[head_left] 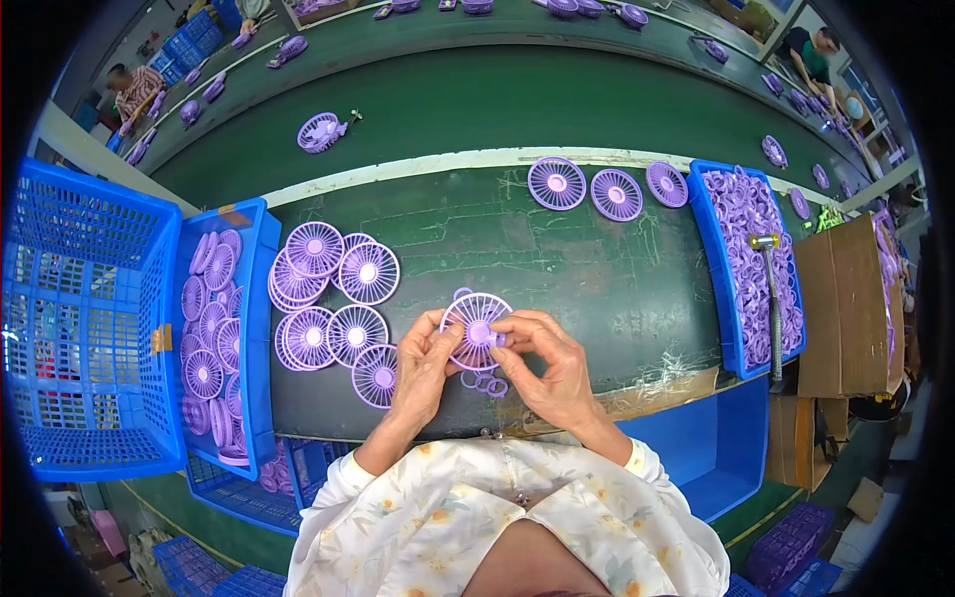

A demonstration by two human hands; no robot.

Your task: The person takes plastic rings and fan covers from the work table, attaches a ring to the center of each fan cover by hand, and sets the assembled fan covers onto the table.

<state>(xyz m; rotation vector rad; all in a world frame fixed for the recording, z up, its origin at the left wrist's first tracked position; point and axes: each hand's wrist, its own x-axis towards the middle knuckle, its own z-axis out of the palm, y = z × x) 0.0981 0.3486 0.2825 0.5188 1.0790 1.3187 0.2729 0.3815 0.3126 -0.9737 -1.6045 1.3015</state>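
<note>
A round purple fan grille (479, 331) with thin spokes and a solid hub is held up in front of my chest. My left hand (423, 370) is closed on its left edge, thumb on the face. My right hand (549, 366) pinches a small purple ring-like part (498, 339) against the grille beside the hub; whether it is seated there I cannot tell. On the bench just below lie several small purple rings (494, 386). Left of my left hand, a loose grille (376, 376) lies near stacked grilles (314, 249).
A blue crate (261, 328) of grilles stands left, beside a larger blue basket (99, 438). At right, a blue bin (718, 269) holds small purple rings, with a hammer (772, 289) across it. Three grilles (556, 184) lie by the green conveyor (448, 99). Co-workers sit beyond.
</note>
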